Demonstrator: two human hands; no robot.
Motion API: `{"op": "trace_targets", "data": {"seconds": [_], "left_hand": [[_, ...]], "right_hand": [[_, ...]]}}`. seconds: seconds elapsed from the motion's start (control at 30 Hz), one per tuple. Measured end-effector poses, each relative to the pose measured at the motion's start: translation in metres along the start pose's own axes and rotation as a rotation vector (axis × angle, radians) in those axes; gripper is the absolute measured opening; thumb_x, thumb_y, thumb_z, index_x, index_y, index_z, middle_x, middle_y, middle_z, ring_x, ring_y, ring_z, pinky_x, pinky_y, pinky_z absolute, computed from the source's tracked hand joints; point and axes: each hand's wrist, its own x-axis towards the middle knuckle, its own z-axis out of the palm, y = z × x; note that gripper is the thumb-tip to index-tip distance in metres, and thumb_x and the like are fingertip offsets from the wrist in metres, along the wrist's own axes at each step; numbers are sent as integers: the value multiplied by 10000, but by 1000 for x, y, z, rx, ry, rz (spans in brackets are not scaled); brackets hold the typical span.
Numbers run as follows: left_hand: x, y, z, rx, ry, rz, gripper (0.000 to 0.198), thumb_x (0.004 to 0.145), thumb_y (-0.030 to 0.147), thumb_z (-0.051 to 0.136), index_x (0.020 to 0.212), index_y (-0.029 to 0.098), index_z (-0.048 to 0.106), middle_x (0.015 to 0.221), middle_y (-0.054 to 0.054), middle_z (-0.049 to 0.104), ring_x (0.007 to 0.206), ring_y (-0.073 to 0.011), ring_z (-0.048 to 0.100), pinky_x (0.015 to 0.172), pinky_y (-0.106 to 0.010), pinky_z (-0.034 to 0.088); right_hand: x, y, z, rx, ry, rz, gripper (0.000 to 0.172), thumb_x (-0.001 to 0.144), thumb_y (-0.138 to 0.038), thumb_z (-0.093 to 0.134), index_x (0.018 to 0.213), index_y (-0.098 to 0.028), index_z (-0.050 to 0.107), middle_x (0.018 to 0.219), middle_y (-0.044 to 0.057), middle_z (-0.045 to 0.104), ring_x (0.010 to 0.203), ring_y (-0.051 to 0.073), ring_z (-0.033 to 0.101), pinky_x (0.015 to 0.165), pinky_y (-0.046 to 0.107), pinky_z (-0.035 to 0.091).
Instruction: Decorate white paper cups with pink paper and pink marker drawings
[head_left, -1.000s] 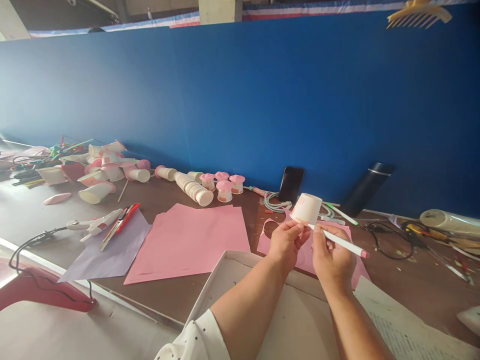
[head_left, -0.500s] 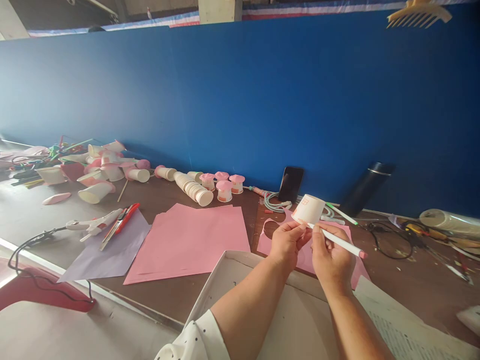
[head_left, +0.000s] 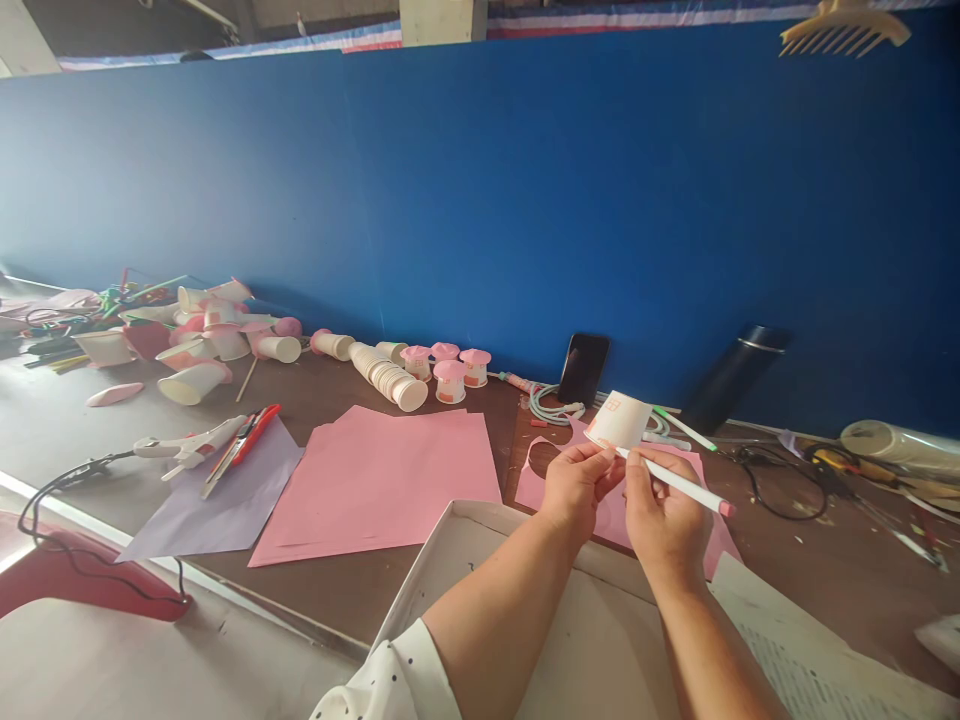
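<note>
A white paper cup [head_left: 621, 418] is held upside down and a little tilted by my left hand [head_left: 574, 490], whose fingers pinch it near its rim. An orange window is drawn on the cup's side, with more orange marks lower down. In my right hand [head_left: 664, 510] is a white felt-tip pen [head_left: 686, 482] with a pink end, its tip at the cup's lower edge. Beneath both hands lie a cut pink paper sheet [head_left: 531, 485] with a round hole and an open white box [head_left: 427, 590].
Pink paper sheets [head_left: 382, 490] lie left of the box, beside a red utility knife [head_left: 244, 445] and a glue gun [head_left: 191, 448]. Behind them are a stack of paper cups [head_left: 386, 378] and several pink-roofed cups [head_left: 450, 382]. A phone [head_left: 583, 368] and a dark bottle [head_left: 739, 378] lean against the blue partition [head_left: 480, 200].
The cup has tilted slightly in my left hand, its top shifting a little right. Both hands keep their grip, and the pen stays at the cup's lower edge.
</note>
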Motion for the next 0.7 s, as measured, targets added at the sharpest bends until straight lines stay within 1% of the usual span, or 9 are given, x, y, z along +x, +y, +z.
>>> {"op": "trace_targets", "data": {"seconds": [0.07, 0.17, 0.4, 0.6, 0.7], "left_hand": [[0, 0, 0, 0, 2, 2, 289, 573, 224, 829, 772, 83, 673, 785, -65, 649, 694, -98, 596, 846, -279, 468], [0, 0, 0, 2, 7, 2, 288, 559, 227, 837, 745, 89, 666, 768, -62, 646, 699, -104, 597, 853, -289, 467], [0, 0, 1, 5, 20, 2, 313, 531, 237, 840, 753, 79, 686, 750, -59, 641, 669, -98, 586, 809, -278, 477], [-1, 0, 2, 29, 25, 10, 354, 486, 274, 866, 719, 82, 682, 696, -44, 628, 648, -97, 578, 797, -284, 482], [-2, 1, 3, 45, 17, 4, 385, 474, 289, 872, 732, 74, 684, 706, -54, 633, 653, -103, 582, 793, -287, 485]], "right_hand": [[0, 0, 0, -8, -12, 3, 312, 835, -449, 552, 884, -154, 639, 726, 75, 636, 591, 154, 558, 575, 284, 465], [0, 0, 0, 1, 7, -2, 328, 838, -464, 541, 890, -153, 629, 717, 70, 631, 575, 150, 553, 563, 283, 465], [0, 1, 0, 8, -9, -11, 306, 838, -445, 556, 889, -154, 635, 718, 69, 631, 585, 148, 550, 564, 282, 472], [0, 2, 1, 24, 6, -47, 268, 844, -405, 554, 883, -148, 623, 801, 84, 654, 597, 138, 564, 570, 272, 479], [0, 3, 1, 18, 6, -44, 247, 842, -389, 566, 880, -153, 626, 805, 76, 655, 606, 135, 569, 576, 263, 480]]}}
